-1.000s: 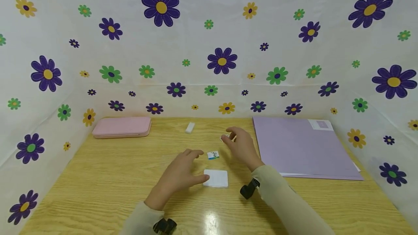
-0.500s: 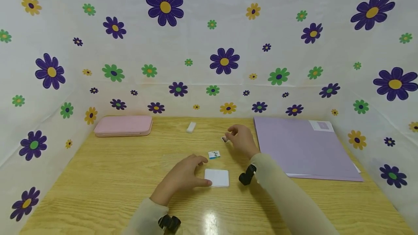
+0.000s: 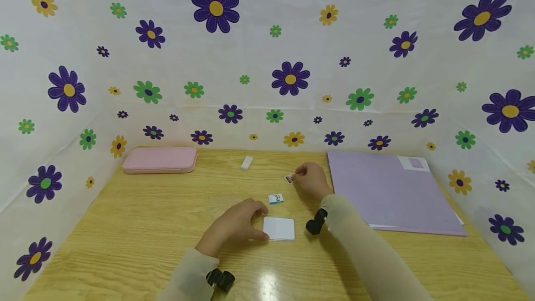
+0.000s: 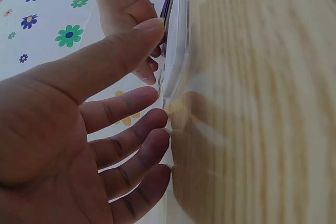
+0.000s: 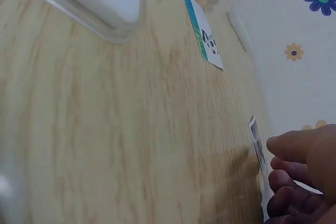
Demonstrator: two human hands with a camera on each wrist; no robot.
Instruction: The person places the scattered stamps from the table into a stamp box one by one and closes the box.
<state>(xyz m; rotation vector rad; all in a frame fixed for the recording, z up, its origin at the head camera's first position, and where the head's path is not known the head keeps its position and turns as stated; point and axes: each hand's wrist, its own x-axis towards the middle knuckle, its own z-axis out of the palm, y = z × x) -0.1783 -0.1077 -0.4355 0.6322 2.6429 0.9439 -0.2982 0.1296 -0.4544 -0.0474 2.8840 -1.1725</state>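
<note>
A flat white rectangular case (image 3: 279,229) with a clear rim lies at the table's middle. At its left edge is my left hand (image 3: 239,223), thumb tip by the near corner, fingers spread and loosely bent; the left wrist view shows nothing in its grasp. My right hand (image 3: 312,181) reaches to the right end of a small dark picture card (image 3: 289,178). In the right wrist view that picture card lies on the table, thumb beside it and fingers loosely curled; contact is unclear. Between the hands lies a small panda-printed card (image 3: 275,199).
A white block like an eraser (image 3: 246,163) lies farther back. On the left stands a pink pencil case (image 3: 160,160); on the right lies a purple folder (image 3: 393,194) with papers under it. A faint clear sheet (image 3: 219,204) lies behind the left hand. Flowered cloth surrounds the table.
My right hand has shifted slightly right and down, uncovering more of the picture card, which stays in place. My left hand has dropped slightly and its fingers have moved closer to the white case.
</note>
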